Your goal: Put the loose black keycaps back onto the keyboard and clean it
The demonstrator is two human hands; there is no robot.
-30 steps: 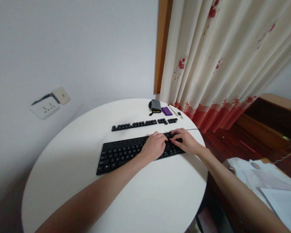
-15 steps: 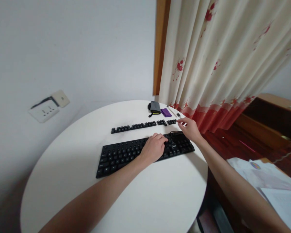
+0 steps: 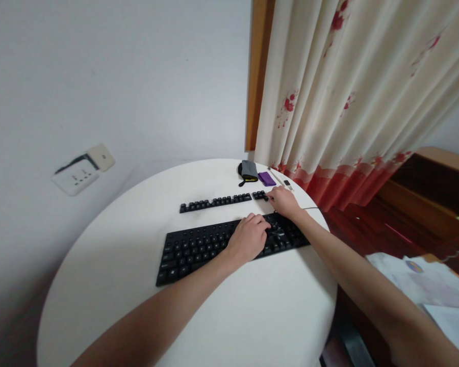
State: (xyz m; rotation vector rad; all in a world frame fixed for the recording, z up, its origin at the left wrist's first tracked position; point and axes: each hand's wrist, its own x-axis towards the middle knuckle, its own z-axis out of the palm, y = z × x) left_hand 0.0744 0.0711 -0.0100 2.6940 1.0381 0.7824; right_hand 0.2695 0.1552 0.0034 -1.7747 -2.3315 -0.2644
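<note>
A black keyboard (image 3: 199,248) lies across the round white table, several key positions along its upper edge showing no caps. My left hand (image 3: 249,235) rests on its right-middle part, fingers over the upper edge and thumb apart. Behind the keyboard, loose black keycaps (image 3: 214,202) stand in a row, with a smaller group (image 3: 259,194) at its right. My right hand (image 3: 283,201) reaches over the keyboard's right end. Its bent fingertips are together at the right end of that small group; what is between them is hidden.
Toward the back lie a grey folded cloth (image 3: 249,170), a purple cloth (image 3: 267,178) and a small brush (image 3: 287,184). A cable (image 3: 312,208) runs off the right edge. The wall is behind; a flowered curtain (image 3: 329,112) hangs at the right.
My right hand has moved left along the keycap row and now covers where the rightmost keycap group was seen. My left hand stays on the keyboard. The view has shifted slightly.
</note>
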